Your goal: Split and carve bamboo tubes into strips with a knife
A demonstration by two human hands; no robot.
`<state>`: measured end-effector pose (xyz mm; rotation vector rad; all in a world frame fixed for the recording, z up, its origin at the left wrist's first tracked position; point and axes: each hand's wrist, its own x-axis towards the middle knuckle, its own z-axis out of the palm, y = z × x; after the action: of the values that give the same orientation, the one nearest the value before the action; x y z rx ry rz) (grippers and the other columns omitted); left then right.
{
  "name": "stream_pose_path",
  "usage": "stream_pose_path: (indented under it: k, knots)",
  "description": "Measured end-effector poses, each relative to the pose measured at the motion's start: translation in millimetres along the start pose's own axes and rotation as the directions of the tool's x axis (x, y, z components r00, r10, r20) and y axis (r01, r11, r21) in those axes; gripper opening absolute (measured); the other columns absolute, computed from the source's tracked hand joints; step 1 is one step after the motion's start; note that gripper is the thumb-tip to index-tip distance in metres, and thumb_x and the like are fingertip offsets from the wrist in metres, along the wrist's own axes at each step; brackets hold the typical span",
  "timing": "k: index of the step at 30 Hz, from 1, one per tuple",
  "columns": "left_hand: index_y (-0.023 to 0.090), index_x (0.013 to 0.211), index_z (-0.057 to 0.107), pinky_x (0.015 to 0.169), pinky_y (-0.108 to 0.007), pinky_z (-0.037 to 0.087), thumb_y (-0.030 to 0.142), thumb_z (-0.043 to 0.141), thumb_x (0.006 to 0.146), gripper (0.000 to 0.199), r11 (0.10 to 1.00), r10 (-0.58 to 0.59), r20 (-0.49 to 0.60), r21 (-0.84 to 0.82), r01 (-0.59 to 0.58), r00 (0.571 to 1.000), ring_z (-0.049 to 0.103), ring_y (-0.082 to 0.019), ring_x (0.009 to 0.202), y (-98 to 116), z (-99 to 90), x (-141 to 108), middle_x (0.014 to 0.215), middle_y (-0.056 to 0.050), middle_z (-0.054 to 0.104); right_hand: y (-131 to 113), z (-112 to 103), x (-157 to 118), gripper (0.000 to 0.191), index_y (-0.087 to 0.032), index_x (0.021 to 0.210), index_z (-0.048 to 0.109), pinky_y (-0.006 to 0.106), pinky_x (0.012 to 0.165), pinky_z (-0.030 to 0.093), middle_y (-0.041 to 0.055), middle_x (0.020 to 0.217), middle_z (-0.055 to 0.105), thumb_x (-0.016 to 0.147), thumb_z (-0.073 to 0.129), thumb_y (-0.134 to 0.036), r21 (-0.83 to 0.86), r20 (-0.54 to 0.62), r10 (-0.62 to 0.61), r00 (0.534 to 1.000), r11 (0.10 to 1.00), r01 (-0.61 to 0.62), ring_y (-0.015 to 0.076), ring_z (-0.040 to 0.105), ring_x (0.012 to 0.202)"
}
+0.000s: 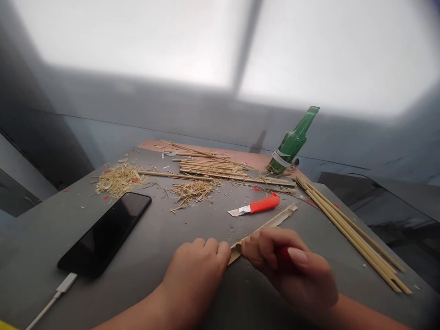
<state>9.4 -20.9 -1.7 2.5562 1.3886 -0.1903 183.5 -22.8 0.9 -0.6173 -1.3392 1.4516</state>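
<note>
My left hand (199, 268) is closed with its knuckles up, pressing on the near end of a pale strip (271, 223) that looks like split bamboo or cane. My right hand (292, 268) is wrapped round a dark red handle (286, 260); the tool's working end is hidden under the fingers. Its fingertips rest at the strip close to my left hand. The strip runs away to the upper right, with a ragged far end. Just beyond it lies a utility knife (264, 204) with an orange-red handle, its blade pointing left.
A black phone (105, 233) with a white cable (63, 286) lies at left. Behind are shavings (118, 178), a smaller shavings pile (194, 191) and several thin sticks (213, 168). A tilted green bottle (292, 144) stands back right; longer sticks (354, 233) lie along the right edge.
</note>
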Motion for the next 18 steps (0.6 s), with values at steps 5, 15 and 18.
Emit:
stream_pose_path:
  k: [5, 15, 18]
  knots:
    - [0.021, 0.105, 0.064, 0.073, -0.037, 0.056, 0.006, 0.046, 0.095, 0.025, 1.000, -0.014, 0.026, 0.001, 0.014, 1.000, 0.070, -0.028, 0.089, 0, -0.7, -1, 0.096, -0.008, 0.072, -5, 6, 22, 0.027, -0.021, 0.048, 0.049, 0.029, 0.045, 0.021, -0.0035, 0.042, 0.037, 0.067, 0.057, -0.038, -0.096, 0.065, 0.139, 0.988, 0.987, -0.133, 0.0129, 0.031, 0.043]
    - [0.018, 0.097, 0.065, 0.068, -0.033, 0.051, 0.000, 0.043, 0.090, 0.029, 1.000, -0.006, -0.038, 0.014, 0.007, 0.999, 0.070, -0.028, 0.084, 0, -0.9, -3, 0.091, -0.009, 0.072, 1, 3, 60, 0.036, -0.024, 0.046, 0.045, 0.023, 0.032, 0.017, -0.0068, 0.035, 0.034, 0.072, 0.048, -0.050, 0.070, -0.039, 0.302, 0.953, 0.952, -0.299, 0.0081, 0.019, 0.030]
    - [0.018, 0.098, 0.064, 0.066, -0.034, 0.050, 0.000, 0.043, 0.090, 0.029, 1.000, 0.005, -0.035, 0.006, -0.004, 0.999, 0.070, -0.029, 0.083, 0, -1.3, -2, 0.092, -0.010, 0.072, 2, 4, 71, 0.037, -0.024, 0.044, 0.046, 0.022, 0.029, 0.017, -0.0067, 0.033, 0.035, 0.071, 0.048, -0.049, 0.065, -0.029, 0.352, 0.936, 0.935, -0.349, 0.0072, 0.019, 0.027]
